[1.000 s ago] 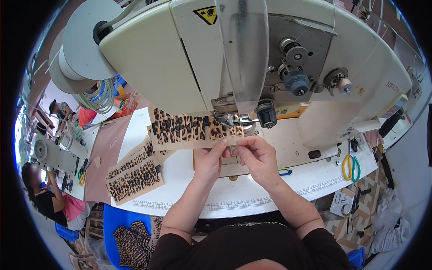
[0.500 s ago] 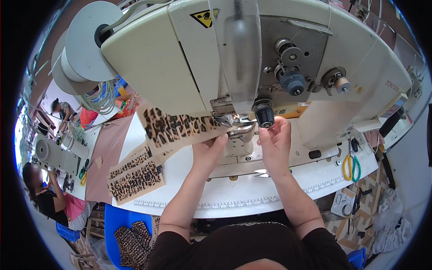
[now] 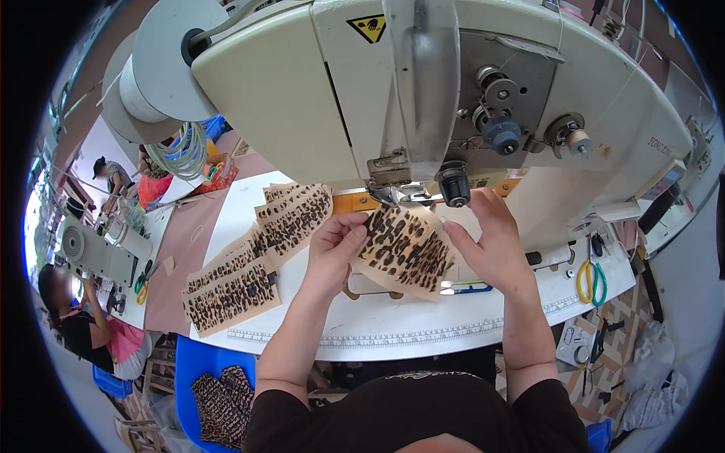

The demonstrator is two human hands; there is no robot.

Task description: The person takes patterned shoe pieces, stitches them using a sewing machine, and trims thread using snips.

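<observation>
A leopard-print fabric piece [image 3: 400,253] with a plain tan border hangs below the presser foot [image 3: 404,195] of a large cream sewing machine [image 3: 264,98]. My left hand [image 3: 332,253] pinches its upper left edge between thumb and fingers. On the other side, my right hand [image 3: 491,241] is open beside the piece, its thumb pointing at the right edge and its fingers raised under a black knob [image 3: 454,185]. I cannot tell whether that thumb touches the fabric. More leopard-print pieces [image 3: 230,294] lie overlapping on the white table to the left.
Green-and-yellow scissors [image 3: 591,279] lie at the table's right end. A ruler strip [image 3: 362,340] runs along the front edge. A blue tub [image 3: 189,377] with leopard-print fabric stands below left. At far left a person [image 3: 91,317] sits by another machine.
The leopard-print piece, stretched out left of the presser foot before, is now in front of it between my hands. My right hand has come off the black knob and opened.
</observation>
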